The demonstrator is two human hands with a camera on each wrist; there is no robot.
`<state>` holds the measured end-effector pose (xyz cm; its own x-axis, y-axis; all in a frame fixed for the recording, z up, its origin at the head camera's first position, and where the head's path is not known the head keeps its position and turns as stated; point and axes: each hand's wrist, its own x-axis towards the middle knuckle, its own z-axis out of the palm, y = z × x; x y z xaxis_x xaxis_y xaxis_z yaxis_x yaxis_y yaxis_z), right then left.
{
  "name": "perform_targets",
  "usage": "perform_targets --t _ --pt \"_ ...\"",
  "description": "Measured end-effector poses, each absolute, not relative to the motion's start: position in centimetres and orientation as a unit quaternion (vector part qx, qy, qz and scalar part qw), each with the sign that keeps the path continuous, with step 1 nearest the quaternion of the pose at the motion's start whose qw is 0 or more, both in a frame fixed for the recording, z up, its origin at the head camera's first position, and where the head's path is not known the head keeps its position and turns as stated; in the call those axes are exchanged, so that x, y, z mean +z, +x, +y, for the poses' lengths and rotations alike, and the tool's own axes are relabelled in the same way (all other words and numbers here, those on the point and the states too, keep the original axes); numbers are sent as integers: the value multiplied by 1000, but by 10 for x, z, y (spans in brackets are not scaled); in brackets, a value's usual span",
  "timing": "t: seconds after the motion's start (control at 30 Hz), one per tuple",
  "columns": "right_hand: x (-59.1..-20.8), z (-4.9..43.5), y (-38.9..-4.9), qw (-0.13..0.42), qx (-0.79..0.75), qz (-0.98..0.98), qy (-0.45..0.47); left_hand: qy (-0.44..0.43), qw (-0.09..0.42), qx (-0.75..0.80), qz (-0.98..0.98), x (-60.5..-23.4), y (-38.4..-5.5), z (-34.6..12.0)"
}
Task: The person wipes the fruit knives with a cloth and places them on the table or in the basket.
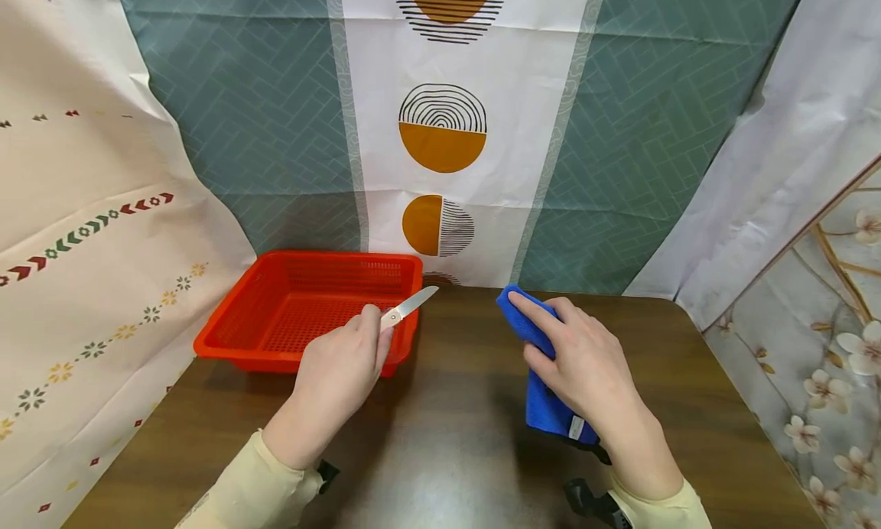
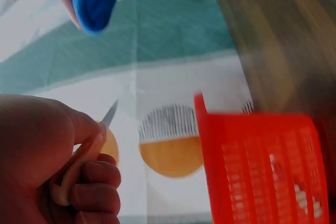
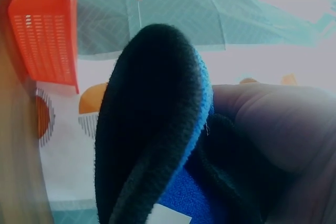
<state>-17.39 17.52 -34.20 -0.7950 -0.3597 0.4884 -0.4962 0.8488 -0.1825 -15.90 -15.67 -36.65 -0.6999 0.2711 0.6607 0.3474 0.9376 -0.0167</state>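
My left hand (image 1: pixel 342 363) grips a small knife (image 1: pixel 411 306) by its pale handle, the blade pointing up and to the right in the head view. In the left wrist view the curled fingers (image 2: pixel 97 190) wrap round that handle, and the blade (image 2: pixel 109 114) sticks out past the thumb. My right hand (image 1: pixel 585 353) holds a folded blue cloth (image 1: pixel 547 403), thumb and fingers on either side of it. A white label shows near the cloth's lower end, which hangs down. In the right wrist view the cloth (image 3: pixel 152 114) looks dark and hides most of the fingers.
A red plastic basket (image 1: pixel 303 355) with perforated walls stands at the back left of the brown wooden table (image 1: pixel 454 437), just behind the left hand. Patterned fabric (image 1: pixel 447 70) hangs at the back, with more fabric along the left and right sides.
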Motion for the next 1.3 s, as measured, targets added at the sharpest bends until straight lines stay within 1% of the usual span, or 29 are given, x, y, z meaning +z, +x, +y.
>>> perform_targets --t 0.13,0.37,0.53,0.6,0.67,0.8,0.9,1.2,1.3 --pt "-344 180 -176 223 147 -936 231 -162 338 -49 -926 -366 -167 -170" --pt "-347 188 -177 206 138 -943 221 -136 287 -56 -947 -370 -179 -187" --pt "-349 192 -178 191 132 -949 213 -128 282 -49 -950 -374 -191 -201" --pt "-350 193 -178 186 130 -951 212 -122 267 -47 -955 -377 -197 -207" --pt "-350 194 -178 183 128 -951 212 -108 236 -48 -965 -378 -204 -214" --pt "-352 195 -179 181 122 -953 212 -72 142 -44 -986 -380 -218 -223" --pt "-352 199 -178 179 117 -954 209 -59 86 -31 -994 -382 -227 -227" --pt "-354 207 -176 177 113 -956 206 -13 -54 -17 -998 -389 -257 -226" --pt "-356 209 -175 173 115 -957 204 3 -83 -22 -996 -392 -267 -225"
